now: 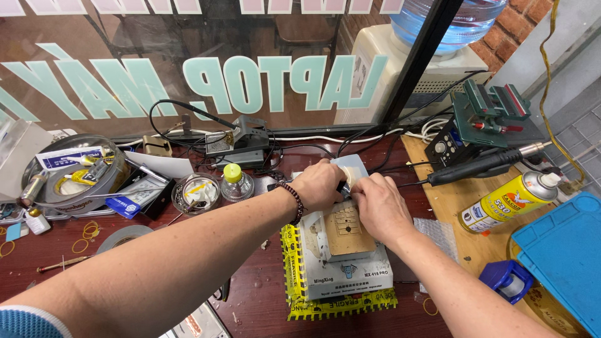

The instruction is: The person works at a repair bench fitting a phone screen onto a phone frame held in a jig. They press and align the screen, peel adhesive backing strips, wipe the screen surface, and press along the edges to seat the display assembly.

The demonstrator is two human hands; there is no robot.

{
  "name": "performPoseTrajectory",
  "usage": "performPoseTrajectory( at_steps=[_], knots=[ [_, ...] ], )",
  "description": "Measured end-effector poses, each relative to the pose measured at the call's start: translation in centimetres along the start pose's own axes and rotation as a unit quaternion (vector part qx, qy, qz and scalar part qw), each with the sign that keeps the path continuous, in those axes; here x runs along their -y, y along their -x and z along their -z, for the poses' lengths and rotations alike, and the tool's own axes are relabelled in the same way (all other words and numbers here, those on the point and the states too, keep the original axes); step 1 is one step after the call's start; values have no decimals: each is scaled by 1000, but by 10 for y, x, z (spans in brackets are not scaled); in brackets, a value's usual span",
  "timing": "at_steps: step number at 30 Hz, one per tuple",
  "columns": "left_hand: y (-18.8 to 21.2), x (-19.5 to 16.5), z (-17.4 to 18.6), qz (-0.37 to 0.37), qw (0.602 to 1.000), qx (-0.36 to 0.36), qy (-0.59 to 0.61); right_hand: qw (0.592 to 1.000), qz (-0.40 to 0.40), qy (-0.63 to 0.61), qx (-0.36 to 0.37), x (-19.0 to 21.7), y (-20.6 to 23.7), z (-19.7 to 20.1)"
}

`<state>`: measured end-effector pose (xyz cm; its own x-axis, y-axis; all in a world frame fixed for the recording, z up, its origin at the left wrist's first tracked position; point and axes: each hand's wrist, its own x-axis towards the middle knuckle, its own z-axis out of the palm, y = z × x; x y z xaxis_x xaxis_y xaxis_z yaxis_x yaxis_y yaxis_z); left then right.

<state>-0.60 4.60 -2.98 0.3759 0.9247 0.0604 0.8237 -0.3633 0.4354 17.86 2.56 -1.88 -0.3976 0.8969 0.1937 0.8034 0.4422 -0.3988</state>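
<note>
Both forearms reach to twelve o'clock, left hand [320, 183] and right hand [379, 205] clamped together on a pale plastic case [349, 169], steadying it over the heating plate [343, 263].

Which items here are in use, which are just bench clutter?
In use: left hand and right hand on the pale flat part above the grey heating unit.

Lying about: yellow spray can, small bottle, blue mat, tape roll.

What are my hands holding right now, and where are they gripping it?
Both hands grip a small pale translucent piece above the grey box-shaped machine: the left hand at its left side, the right hand at its lower right edge.
</note>
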Motion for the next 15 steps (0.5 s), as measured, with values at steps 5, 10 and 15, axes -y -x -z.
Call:
performPoseTrajectory(
  at_steps=[5,10,15],
  knots=[
    [2,-3,2,14,1000,1,8,1000,4,-7,-22,1,9,0],
    [2,-5,5,30,999,17,9,999,-11,-19,-24,3,15,2],
    [3,-5,5,29,999,16,8,998,-3,-39,-47,4,21,5]
  ],
)
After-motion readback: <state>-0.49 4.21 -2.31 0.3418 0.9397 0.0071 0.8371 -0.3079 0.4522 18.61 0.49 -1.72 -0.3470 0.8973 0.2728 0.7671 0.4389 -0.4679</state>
